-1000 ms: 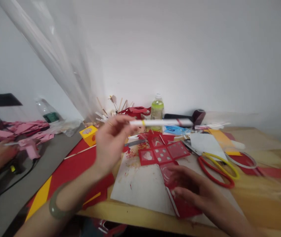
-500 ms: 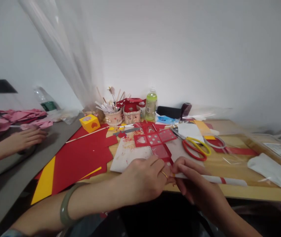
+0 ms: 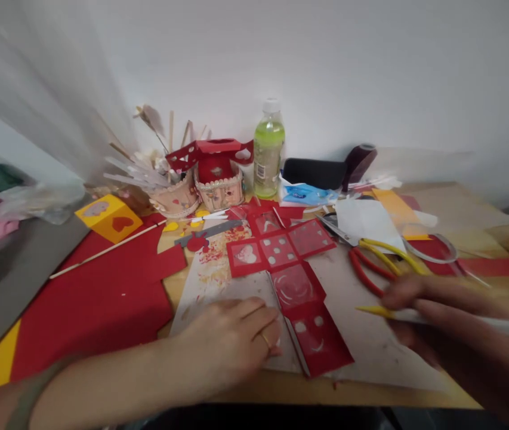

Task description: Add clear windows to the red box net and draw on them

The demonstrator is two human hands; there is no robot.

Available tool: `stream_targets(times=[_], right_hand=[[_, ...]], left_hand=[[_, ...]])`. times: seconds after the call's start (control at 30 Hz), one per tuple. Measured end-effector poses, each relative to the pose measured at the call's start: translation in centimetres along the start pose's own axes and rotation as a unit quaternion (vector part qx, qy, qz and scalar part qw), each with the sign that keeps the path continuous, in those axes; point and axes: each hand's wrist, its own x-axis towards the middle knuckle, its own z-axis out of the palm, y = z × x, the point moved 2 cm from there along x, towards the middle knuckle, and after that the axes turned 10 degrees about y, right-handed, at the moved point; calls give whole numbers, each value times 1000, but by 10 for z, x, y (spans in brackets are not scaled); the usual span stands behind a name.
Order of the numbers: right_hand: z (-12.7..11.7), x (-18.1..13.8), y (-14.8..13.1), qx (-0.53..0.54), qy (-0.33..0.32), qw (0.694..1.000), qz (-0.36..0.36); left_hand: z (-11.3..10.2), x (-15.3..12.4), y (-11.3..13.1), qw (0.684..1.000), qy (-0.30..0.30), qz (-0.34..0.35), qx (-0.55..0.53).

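Note:
My left hand (image 3: pixel 231 340) lies on the white sheet (image 3: pixel 361 334), fingers curled loosely, a ring on one finger, touching the left edge of the flat red cut-out card (image 3: pixel 296 286). My right hand (image 3: pixel 433 313), blurred by motion, is closed on a long white glue tube (image 3: pixel 419 315) with a yellow tip. The tip points left, a little above the sheet and just right of the red card. The card is a cross of red panels with clear windows and white dots.
Red and yellow scissors (image 3: pixel 382 263) lie right of the card. At the back stand a green bottle (image 3: pixel 268 152), two small baskets (image 3: pixel 200 188) with sticks, and a black pouch (image 3: pixel 314 173). Red foam sheets (image 3: pixel 102 298) and a yellow box (image 3: pixel 110 218) lie left.
The view has moved closer to the table. My hands have separated: the right carried the glue tube to the right, and the left went forward onto the white sheet.

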Motion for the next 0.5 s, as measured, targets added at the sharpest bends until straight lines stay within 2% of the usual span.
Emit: stream_targets(times=[0.1, 0.2, 0.3, 0.5], right_hand=[[45, 32, -6, -5, -52, 999, 0], [69, 50, -4, -41, -113, 992, -27], [72, 54, 4, -77, -126, 988, -42], [65, 48, 25, -102, -89, 987, -91]], left_hand=[[24, 4, 0, 998, 39, 34, 45], [38, 2, 0, 995, 54, 70, 52], [43, 1, -3, 994, 59, 82, 34], [42, 5, -9, 996, 45, 79, 19]])
